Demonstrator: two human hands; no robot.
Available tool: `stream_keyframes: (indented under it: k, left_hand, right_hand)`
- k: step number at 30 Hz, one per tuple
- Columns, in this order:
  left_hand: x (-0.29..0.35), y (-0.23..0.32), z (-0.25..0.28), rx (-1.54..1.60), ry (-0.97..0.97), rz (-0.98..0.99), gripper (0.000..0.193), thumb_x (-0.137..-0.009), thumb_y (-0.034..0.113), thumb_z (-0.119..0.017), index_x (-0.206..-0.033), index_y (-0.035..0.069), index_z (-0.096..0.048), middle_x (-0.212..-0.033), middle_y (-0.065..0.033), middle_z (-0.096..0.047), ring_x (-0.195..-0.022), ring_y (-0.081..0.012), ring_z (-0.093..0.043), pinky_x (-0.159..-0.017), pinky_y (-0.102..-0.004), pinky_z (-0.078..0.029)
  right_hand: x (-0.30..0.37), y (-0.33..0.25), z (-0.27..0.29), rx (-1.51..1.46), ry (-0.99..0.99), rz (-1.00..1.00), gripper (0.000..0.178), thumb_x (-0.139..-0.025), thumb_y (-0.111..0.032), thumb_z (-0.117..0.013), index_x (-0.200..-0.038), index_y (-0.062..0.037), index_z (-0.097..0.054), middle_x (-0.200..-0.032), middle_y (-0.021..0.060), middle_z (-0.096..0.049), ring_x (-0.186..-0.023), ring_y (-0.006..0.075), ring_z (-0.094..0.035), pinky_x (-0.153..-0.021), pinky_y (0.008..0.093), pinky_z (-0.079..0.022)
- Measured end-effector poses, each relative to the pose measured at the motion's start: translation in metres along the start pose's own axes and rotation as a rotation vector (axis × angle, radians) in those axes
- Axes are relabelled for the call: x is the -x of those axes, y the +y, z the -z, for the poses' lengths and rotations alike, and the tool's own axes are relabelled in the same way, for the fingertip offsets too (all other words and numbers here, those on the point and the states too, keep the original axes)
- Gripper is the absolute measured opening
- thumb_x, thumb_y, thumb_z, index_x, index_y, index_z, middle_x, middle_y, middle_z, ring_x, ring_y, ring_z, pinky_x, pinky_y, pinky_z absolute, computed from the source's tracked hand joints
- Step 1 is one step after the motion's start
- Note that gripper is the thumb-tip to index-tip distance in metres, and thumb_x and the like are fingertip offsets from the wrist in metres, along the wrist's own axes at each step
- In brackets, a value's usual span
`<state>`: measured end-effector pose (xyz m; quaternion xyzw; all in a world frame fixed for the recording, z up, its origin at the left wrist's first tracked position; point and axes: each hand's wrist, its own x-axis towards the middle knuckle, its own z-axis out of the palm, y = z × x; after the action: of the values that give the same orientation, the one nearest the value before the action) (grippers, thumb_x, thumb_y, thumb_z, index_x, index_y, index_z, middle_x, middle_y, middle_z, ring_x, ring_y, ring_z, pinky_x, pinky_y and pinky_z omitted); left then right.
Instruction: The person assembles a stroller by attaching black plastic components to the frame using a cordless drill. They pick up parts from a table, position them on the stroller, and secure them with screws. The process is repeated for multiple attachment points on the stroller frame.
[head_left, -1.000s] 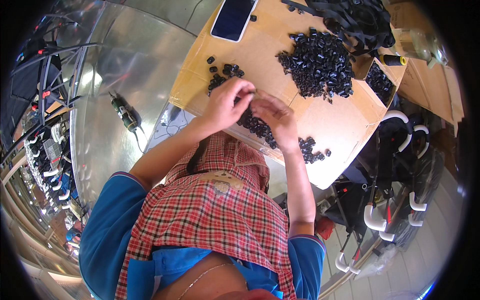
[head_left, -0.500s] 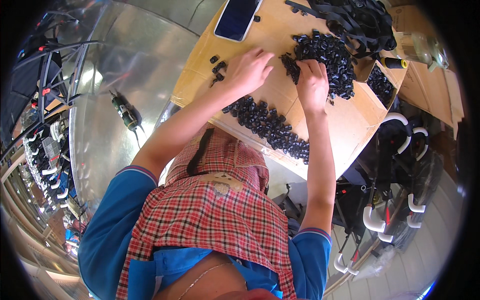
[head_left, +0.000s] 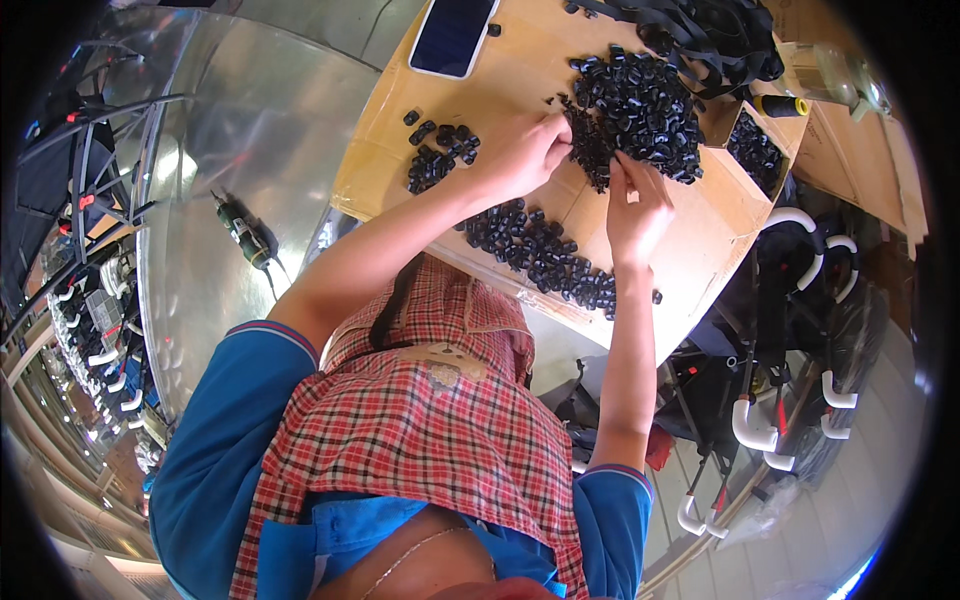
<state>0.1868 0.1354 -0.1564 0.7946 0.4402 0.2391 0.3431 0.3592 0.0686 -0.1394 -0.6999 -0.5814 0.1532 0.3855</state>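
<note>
Black pieces (head_left: 645, 110) lie inside and beside a cardboard box (head_left: 721, 128)

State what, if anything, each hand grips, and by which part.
Cannot be told: the left hand and right hand are at the pile of small black parts; any pinched piece is indistinct.

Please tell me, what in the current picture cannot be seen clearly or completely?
In the head view:
Left hand: anything held is hidden by the hand itself.
Right hand: anything pinched is too small against the black pile.
Phone: far end cut off by upper edge.
Black straps: also cut off there.
</note>
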Motion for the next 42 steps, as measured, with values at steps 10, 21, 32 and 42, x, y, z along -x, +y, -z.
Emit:
stream_keyframes:
  k: [10,21,32,42]
  left_hand:
    - [0.052,0.030,0.036,0.515,-0.086,0.116,0.012,-0.085,0.001,-0.065,-0.098,-0.001,-0.064,-0.080,-0.0053,-0.067,-0.071,-0.0102,-0.064,-0.066,-0.0248,-0.052]
    - [0.071,0.026,0.052,0.416,0.005,0.022,0.009,-0.082,0.004,-0.070,-0.091,0.003,-0.067,-0.081,-0.0071,-0.066,-0.068,-0.0160,-0.064,-0.062,-0.0272,-0.051]
    - [0.082,0.021,0.053,0.549,0.099,0.231,0.023,-0.085,0.003,-0.069,-0.105,0.000,-0.058,-0.089,-0.0062,-0.064,-0.078,-0.0102,-0.063,-0.070,-0.0248,-0.051]
    - [0.080,-0.043,0.083,-0.175,0.303,0.177,0.016,-0.079,0.012,-0.073,-0.092,0.006,-0.066,-0.084,-0.0079,-0.065,-0.070,-0.0232,-0.067,-0.061,-0.0334,-0.053]
  right_hand:
    - [0.038,-0.029,-0.003,-0.512,-0.279,-0.415,0.012,-0.083,0.001,-0.068,-0.095,0.0040,-0.067,-0.087,0.0077,-0.068,-0.074,0.0105,-0.064,-0.068,0.0237,-0.052]
    - [0.051,-0.048,-0.017,-0.853,-0.399,-0.430,0.021,-0.084,0.008,-0.066,-0.105,0.0067,-0.062,-0.097,0.0105,-0.068,-0.087,0.0149,-0.067,-0.082,0.0268,-0.056]
    - [0.055,-0.058,-0.027,-1.007,-0.496,-0.499,0.025,-0.088,0.008,-0.062,-0.113,0.0080,-0.061,-0.103,0.0133,-0.068,-0.092,0.0170,-0.067,-0.084,0.0282,-0.056]
    - [-0.020,-0.029,-0.039,-0.038,-0.142,0.201,0.015,-0.079,0.003,-0.065,-0.094,0.0011,-0.068,-0.092,0.0141,-0.068,-0.083,0.0281,-0.068,-0.076,0.0356,-0.055]
